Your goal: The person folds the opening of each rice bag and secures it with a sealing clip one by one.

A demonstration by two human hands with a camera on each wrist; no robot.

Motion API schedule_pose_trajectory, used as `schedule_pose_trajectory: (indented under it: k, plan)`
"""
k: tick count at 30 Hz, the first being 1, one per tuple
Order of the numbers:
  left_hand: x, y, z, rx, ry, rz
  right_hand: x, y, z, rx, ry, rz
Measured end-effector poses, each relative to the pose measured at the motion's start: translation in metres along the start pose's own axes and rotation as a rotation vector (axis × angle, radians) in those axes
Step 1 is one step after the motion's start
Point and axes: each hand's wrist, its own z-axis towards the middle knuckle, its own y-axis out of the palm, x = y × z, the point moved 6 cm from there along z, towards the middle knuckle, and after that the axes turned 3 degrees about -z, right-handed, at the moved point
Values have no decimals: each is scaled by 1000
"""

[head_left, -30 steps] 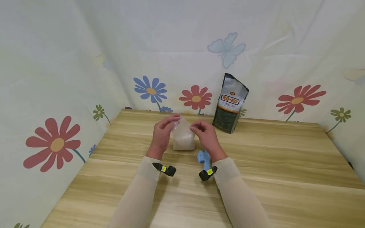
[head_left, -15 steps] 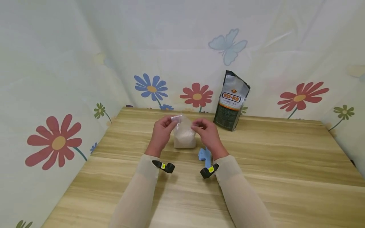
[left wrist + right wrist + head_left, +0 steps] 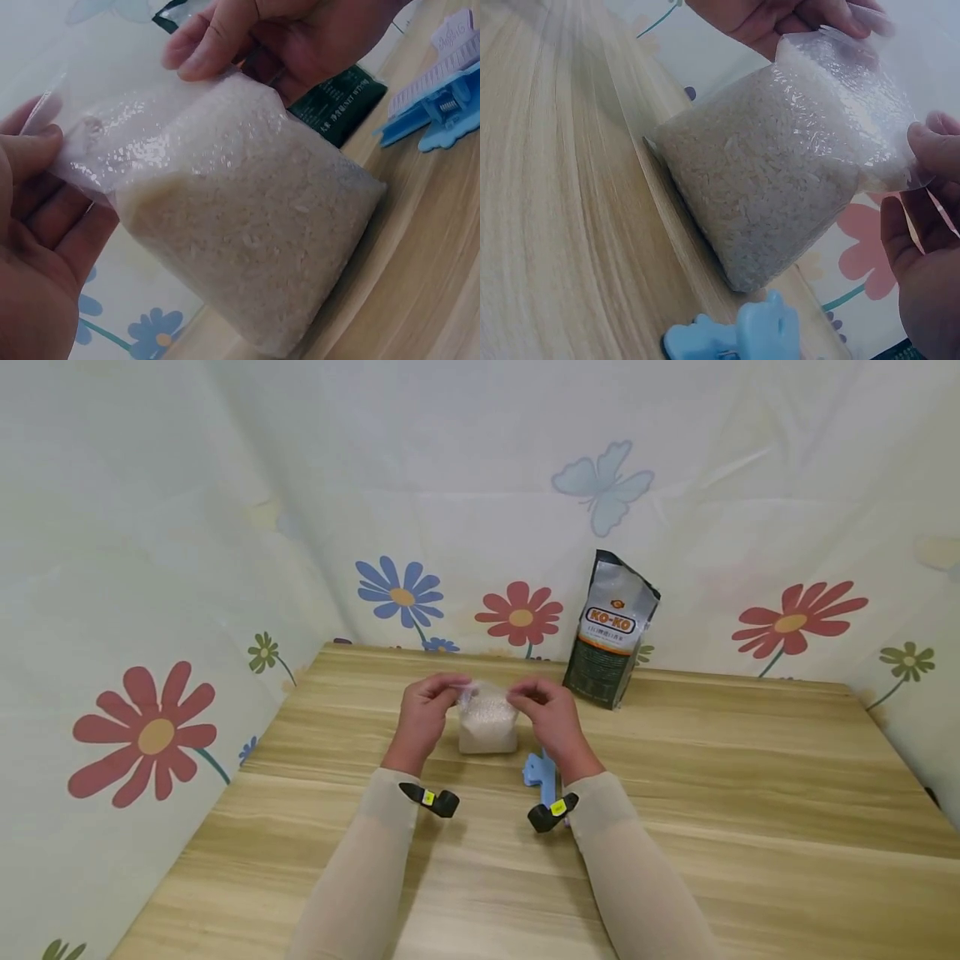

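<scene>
My head camera looks forward and down over the worktop [image 3: 675, 793] from well above, taking in both hands and the flowered backdrop. Each wrist camera sits very close, low over the wood, facing the bag of rice [image 3: 247, 225] from opposite sides. All three views share that bag and the blue clip [image 3: 742, 337].

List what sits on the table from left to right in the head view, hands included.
Left hand → clear bag of rice → right hand → dark KO-KO pouch. The blue clip lies under the right wrist, so its place is left out.
</scene>
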Motion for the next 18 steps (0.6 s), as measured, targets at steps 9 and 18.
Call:
schedule_pose_trajectory:
  k: [9,18]
  plan:
    - [1,-5,0,-18,60,327,0,-2,3,-47,-116,-42]
    - [10,0,-5,-101,117,616,-3,-3,-2,-46,-134,-170]
